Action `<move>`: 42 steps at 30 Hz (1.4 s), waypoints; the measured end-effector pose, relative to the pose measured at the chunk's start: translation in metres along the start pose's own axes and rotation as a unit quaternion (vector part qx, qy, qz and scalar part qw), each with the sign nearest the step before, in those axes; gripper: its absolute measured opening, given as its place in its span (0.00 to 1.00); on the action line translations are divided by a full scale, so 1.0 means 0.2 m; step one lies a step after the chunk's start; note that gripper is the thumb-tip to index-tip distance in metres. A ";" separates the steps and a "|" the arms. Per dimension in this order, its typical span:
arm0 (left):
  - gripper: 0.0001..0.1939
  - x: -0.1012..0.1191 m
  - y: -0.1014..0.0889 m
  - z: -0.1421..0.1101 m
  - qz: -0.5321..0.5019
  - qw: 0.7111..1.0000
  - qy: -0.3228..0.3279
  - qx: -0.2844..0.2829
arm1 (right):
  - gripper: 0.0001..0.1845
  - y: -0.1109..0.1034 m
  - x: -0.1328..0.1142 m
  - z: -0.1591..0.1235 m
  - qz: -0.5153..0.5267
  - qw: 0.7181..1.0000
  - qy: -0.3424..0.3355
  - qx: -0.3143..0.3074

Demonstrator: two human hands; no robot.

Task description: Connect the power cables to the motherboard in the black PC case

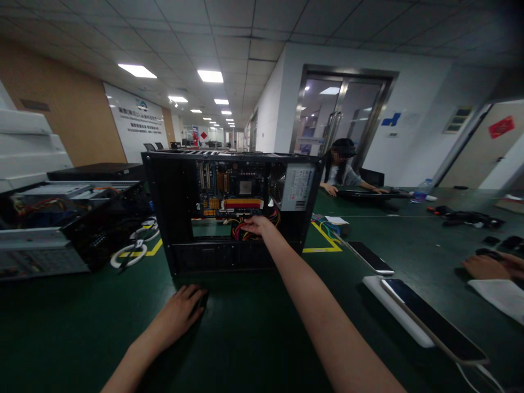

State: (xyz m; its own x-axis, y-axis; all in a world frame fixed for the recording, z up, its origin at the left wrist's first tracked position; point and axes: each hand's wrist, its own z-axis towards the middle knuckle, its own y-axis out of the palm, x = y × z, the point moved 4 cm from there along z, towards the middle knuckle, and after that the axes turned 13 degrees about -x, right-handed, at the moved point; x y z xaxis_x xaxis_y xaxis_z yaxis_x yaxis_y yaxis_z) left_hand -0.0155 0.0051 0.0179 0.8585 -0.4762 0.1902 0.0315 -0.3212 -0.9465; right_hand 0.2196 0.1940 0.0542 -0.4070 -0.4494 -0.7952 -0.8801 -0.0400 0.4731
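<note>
A black computer case (223, 256) stands upright on the green table, its open side facing me. Inside it I see a motherboard (216, 180) with a square metal-topped chip (245, 188), red and yellow memory slots (243, 203) and a silver power supply (298, 186) at the upper right. My right hand (257, 225) reaches into the lower part of the case, its fingers closed around a bundle of coloured power cables (238, 231). My left hand (184, 307) lies palm down on the table in front of the case, fingers stretched out and holding nothing.
Another opened computer (69, 218) and a coiled white cable (129, 256) lie on the left. Phones (434, 319) (370, 257) and a white box (395, 311) are on the right. A person (341, 169) sits behind; another person's hands (491, 267) show at the right edge.
</note>
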 end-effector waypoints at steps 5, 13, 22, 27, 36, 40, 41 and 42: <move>0.22 -0.01 0.01 0.00 -0.004 1.000 -0.003 -0.002 | 0.06 0.00 0.00 0.01 0.009 1.000 -0.013 -0.005; 0.22 -0.03 0.03 0.02 0.008 1.000 -0.003 -0.005 | 0.06 0.00 0.00 -0.02 0.033 0.999 0.007 -0.006; 0.22 -0.01 0.01 0.01 0.010 1.000 -0.009 -0.010 | 0.05 0.02 -0.01 -0.07 0.012 1.000 -0.004 0.011; 0.21 -0.01 0.01 0.01 0.002 1.000 -0.003 -0.003 | 0.04 0.02 0.00 -0.07 -0.015 1.000 -0.003 -0.003; 0.21 0.00 0.00 0.00 -0.001 1.000 0.002 0.011 | 0.02 0.01 0.02 -0.06 -0.193 0.981 0.013 0.013; 0.21 0.00 -0.01 0.01 0.003 1.000 -0.001 0.001 | 0.06 -0.02 -0.01 -0.08 -0.271 0.955 -0.051 0.112; 0.21 0.00 -0.01 0.01 0.006 1.000 -0.003 0.001 | 0.06 -0.03 -0.03 -0.09 -0.296 0.942 -0.075 0.140; 0.21 0.00 -0.01 0.01 0.008 1.000 -0.005 0.001 | 0.07 -0.04 -0.04 -0.10 -0.325 0.927 -0.097 0.163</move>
State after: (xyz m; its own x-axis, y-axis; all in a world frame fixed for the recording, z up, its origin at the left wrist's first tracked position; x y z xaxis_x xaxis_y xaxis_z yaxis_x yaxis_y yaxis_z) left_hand -0.0152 0.0070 0.0185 0.8638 -0.4732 0.1733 0.0196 -0.3120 -0.9499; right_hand 0.2341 0.1804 0.0646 0.2261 -0.2552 -0.9401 -0.9691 0.0392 -0.2437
